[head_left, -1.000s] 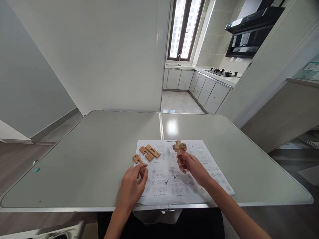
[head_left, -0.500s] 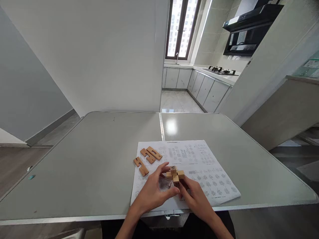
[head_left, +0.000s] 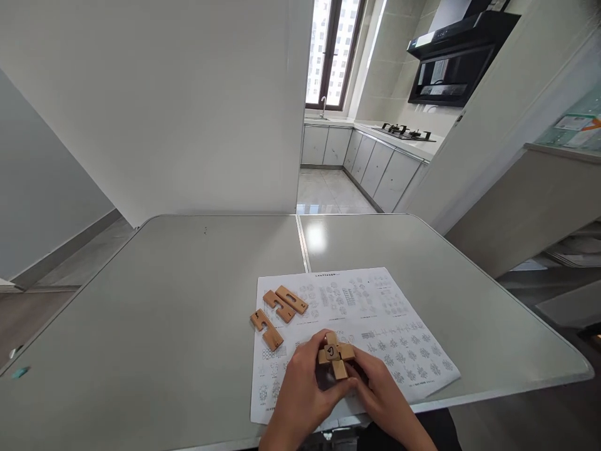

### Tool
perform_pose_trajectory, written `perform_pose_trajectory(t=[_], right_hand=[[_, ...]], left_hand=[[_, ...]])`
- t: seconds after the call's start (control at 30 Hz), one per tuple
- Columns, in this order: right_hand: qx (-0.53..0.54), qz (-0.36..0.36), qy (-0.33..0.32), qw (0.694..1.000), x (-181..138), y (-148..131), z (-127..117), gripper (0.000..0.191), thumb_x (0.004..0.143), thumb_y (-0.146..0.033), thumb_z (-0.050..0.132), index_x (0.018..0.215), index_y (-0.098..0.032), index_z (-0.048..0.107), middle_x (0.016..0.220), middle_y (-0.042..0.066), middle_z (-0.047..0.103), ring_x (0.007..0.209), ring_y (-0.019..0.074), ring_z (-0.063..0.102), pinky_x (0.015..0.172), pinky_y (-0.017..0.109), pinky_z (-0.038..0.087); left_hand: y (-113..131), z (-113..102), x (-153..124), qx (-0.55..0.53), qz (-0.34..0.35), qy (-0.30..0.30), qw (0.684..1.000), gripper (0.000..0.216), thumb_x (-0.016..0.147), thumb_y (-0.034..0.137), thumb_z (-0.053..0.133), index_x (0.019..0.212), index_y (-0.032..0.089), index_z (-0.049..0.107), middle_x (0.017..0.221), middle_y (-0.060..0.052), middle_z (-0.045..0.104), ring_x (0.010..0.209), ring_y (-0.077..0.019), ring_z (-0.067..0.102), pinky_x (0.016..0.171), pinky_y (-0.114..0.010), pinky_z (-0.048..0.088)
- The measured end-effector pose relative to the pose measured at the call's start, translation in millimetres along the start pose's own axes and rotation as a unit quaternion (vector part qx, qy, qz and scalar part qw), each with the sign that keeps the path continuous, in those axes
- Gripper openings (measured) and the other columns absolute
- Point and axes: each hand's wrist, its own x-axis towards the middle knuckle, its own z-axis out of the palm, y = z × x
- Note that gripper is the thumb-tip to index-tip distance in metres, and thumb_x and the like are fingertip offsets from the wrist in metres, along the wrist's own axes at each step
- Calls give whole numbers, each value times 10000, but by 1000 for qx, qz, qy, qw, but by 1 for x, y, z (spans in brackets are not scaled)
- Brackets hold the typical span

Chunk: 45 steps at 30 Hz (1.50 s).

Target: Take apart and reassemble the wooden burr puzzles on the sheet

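A light wooden burr puzzle (head_left: 333, 356), its square bar ends making a cross, is between my hands above the printed sheet (head_left: 380, 313). A dark mark shows on its front end. My left hand (head_left: 307, 385) curls around its left and far side, thumb reaching beneath. From the right, my right hand (head_left: 375, 382) grips it, some fingers hidden behind and below. Three flat notched wooden pieces lie at the sheet's upper left: a slotted piece (head_left: 292, 299), a notched piece (head_left: 278, 306) beside it, and another notched piece (head_left: 267, 330) nearer me.
The sheet lies on a grey-green folding table (head_left: 197, 326) with a seam (head_left: 303, 244) down its middle. A small teal scrap (head_left: 20, 373) is near the left edge. Beyond the table stand a white wall and a kitchen with a gas stove (head_left: 407, 133).
The burr puzzle has been turned so its marked end faces me. My left fingers have closed in around it. The camera view has shifted a little; the loose pieces stay put on the sheet.
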Motion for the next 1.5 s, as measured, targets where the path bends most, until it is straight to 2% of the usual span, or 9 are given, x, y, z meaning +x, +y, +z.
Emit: perform_pose_trajectory(t=[0.1,0.3,0.6,0.83,1.0,1.2,1.37,1.5], right_hand=[[8,13,3,1000,1,-1,0,253,1049,-381,482,1050,-223,679,957,67,720,820,233,642,742,297,500],[38,25,0,999,2,-2,-1,293,1043,-381,506,1231,-214,658,1109,91,734,929,245,685,815,306,523],[49,15,-7,999,2,-1,-1,253,1059,-318,478,1201,-207,656,1081,77,727,908,214,672,804,291,513],[12,3,38,999,-1,2,5,244,1063,-301,471,1235,-245,634,1035,45,716,861,198,657,766,272,510],[-20,-33,49,998,-2,3,6,241,1076,-311,453,1234,-269,630,1055,41,707,854,191,661,746,262,505],[12,-33,9,999,2,-7,1,231,1081,-310,446,1222,-255,620,1084,54,689,909,195,652,801,267,507],[54,-37,-53,996,8,-16,-2,214,1091,-344,412,1060,-237,594,985,38,642,837,183,582,777,270,488],[64,-50,-94,992,13,-14,-7,210,1084,-361,426,1004,-235,574,966,33,633,832,186,562,791,288,487]], left_hand=[[-1,-1,1,-2,16,1,1000,675,767,444,857,1366,317,572,1269,-82,688,1188,-321,629,1041,-436,507],[0,-2,1,-3,41,4,999,759,761,432,868,1435,295,548,1381,-109,643,1285,-337,591,1098,-460,479],[6,-3,-1,15,51,22,998,671,772,460,859,1357,265,594,1297,-106,683,1184,-321,643,1045,-459,519],[2,-2,0,32,53,27,998,733,755,533,861,1373,270,565,1318,-108,664,1208,-320,632,1057,-464,511],[2,-3,-3,52,63,33,996,697,755,511,867,1342,286,565,1246,-82,686,1123,-294,659,987,-433,546],[3,-6,-8,49,66,28,996,686,772,493,858,1355,296,553,1214,-72,698,1089,-283,670,960,-419,554],[3,-10,-10,53,69,12,996,652,843,481,797,1403,303,515,1313,-96,656,1177,-300,637,1000,-430,530],[5,-12,-11,46,71,12,996,611,858,505,772,1370,277,529,1266,-104,665,1139,-300,645,984,-431,536]])
